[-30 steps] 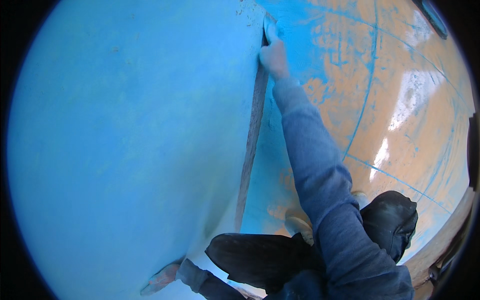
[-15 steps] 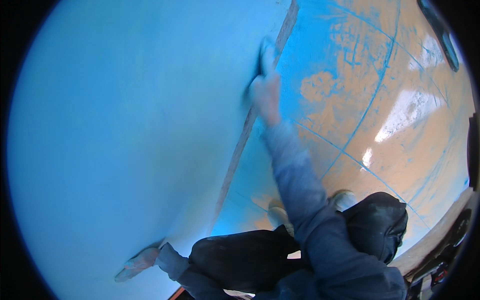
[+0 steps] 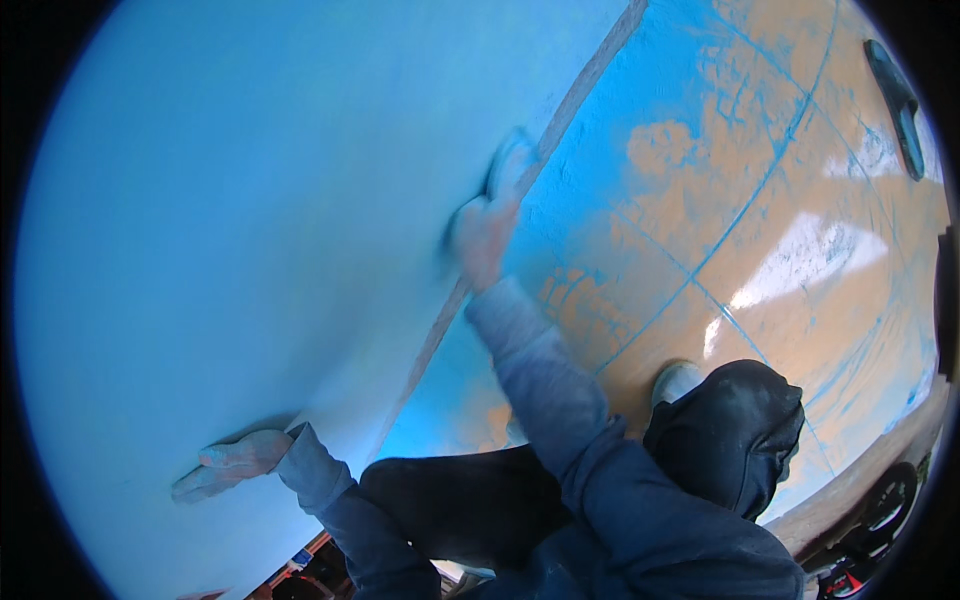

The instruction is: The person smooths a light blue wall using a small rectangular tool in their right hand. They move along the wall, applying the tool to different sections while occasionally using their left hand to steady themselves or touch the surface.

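Note:
A large, smooth light-blue surface [image 3: 250,220] fills the left side, bordered by a grey edge strip [image 3: 578,90]. My left hand [image 3: 235,458] rests on it at the lower left, its dusty fingers stretched out flat. Further up, my right hand [image 3: 485,232] is at the grey edge, blurred by motion. A pale, bluish rounded shape [image 3: 512,162] extends beyond its knuckles; whether this is dust-coated fingers or something held is too smeared to make out.
Blue powder covers the tan tiled floor [image 3: 655,315] beside the edge. A dark sole-shaped object [image 3: 895,110] lies at the far right. My bent knee [image 3: 745,420] in dark trousers and a pale shoe [image 3: 677,380] are close by. Cluttered items [image 3: 320,570] show at the lower edge.
My right hand has moved down and left along the grey edge. My left hand appears a little higher and further left, still flat, as the whole view has shifted.

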{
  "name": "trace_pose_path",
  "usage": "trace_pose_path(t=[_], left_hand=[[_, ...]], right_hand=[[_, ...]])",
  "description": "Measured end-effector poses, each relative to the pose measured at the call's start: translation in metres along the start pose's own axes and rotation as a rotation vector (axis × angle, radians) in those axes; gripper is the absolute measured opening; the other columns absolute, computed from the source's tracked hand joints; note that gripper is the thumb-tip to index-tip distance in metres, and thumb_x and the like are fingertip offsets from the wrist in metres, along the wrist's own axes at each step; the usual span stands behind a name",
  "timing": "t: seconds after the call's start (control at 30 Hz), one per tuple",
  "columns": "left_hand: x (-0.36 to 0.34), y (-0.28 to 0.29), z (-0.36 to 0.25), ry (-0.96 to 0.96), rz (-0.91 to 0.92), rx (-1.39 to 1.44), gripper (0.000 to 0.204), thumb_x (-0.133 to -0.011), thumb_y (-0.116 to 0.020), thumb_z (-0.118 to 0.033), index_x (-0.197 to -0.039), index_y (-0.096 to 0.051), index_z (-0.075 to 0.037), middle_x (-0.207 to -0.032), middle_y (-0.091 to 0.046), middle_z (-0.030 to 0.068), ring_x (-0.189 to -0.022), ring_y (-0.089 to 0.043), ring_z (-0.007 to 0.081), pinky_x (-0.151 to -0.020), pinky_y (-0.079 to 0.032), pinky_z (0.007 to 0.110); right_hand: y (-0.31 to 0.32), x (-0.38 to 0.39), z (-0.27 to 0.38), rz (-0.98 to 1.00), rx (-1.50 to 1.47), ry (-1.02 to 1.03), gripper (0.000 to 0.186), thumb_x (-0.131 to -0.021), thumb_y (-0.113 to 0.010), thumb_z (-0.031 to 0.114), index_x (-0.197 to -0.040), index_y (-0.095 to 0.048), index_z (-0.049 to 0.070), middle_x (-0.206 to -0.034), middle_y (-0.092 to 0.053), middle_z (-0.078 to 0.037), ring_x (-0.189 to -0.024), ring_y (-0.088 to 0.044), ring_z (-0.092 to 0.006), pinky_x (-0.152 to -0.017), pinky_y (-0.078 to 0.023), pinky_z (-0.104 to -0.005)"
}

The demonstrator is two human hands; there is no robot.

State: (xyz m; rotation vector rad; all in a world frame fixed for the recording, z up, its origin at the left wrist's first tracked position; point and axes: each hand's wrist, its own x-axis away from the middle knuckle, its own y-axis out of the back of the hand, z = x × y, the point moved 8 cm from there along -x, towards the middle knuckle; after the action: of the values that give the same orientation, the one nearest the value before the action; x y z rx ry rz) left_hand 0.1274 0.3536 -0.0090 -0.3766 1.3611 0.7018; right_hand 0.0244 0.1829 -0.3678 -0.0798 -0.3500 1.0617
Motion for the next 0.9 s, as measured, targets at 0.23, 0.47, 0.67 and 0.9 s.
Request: trace_pose_path(t=[0.23,0.47,0.67,0.9], left_hand=[[0.016,-0.034,-0.018,-0.130,0.122,-0.009,0.069,-0.093,-0.026,-0.046,-0.137,-0.011,0.005,-0.143,-0.004,0.0256,-0.134,-0.002,0.0364,-0.107,-0.004,0.046],[0.025,-0.037,-0.049,-0.179,0.156,0.094,0.070,-0.093,-0.027,-0.044,-0.136,-0.012,0.008,-0.141,-0.007,0.0283,-0.133,-0.006,0.0375,-0.106,-0.009,0.047],[0.023,-0.038,-0.037,-0.139,0.209,0.224,0.066,-0.092,-0.034,-0.042,-0.136,-0.018,0.004,-0.140,-0.013,0.0258,-0.130,-0.019,0.0365,-0.104,-0.025,0.044],[0.026,-0.043,0.083,0.159,-0.008,0.294,0.062,-0.093,-0.032,-0.041,-0.137,-0.020,0.000,-0.141,-0.014,0.0235,-0.129,-0.024,0.0357,-0.104,-0.027,0.041]], right_hand=[[0.017,-0.048,-0.004,0.031,0.063,0.097,0.068,-0.065,-0.037,-0.007,-0.132,-0.023,-0.011,-0.137,-0.026,-0.028,-0.129,-0.023,-0.0353,-0.107,-0.017,-0.0354],[0.011,0.062,-0.051,0.099,0.228,-0.166,0.074,-0.066,-0.043,-0.006,-0.136,-0.017,-0.006,-0.137,-0.026,-0.026,-0.128,-0.025,-0.0355,-0.107,-0.018,-0.0362],[0.007,0.020,0.008,-0.010,0.041,0.270,0.047,-0.074,-0.050,0.004,-0.118,-0.039,-0.008,-0.122,-0.042,-0.026,-0.115,-0.040,-0.0353,-0.097,-0.029,-0.0460],[0.002,0.057,-0.094,0.104,0.163,-0.157,0.071,-0.066,-0.037,-0.008,-0.134,-0.016,-0.010,-0.111,-0.047,-0.021,-0.100,-0.046,-0.0349,-0.091,-0.036,-0.0400]])
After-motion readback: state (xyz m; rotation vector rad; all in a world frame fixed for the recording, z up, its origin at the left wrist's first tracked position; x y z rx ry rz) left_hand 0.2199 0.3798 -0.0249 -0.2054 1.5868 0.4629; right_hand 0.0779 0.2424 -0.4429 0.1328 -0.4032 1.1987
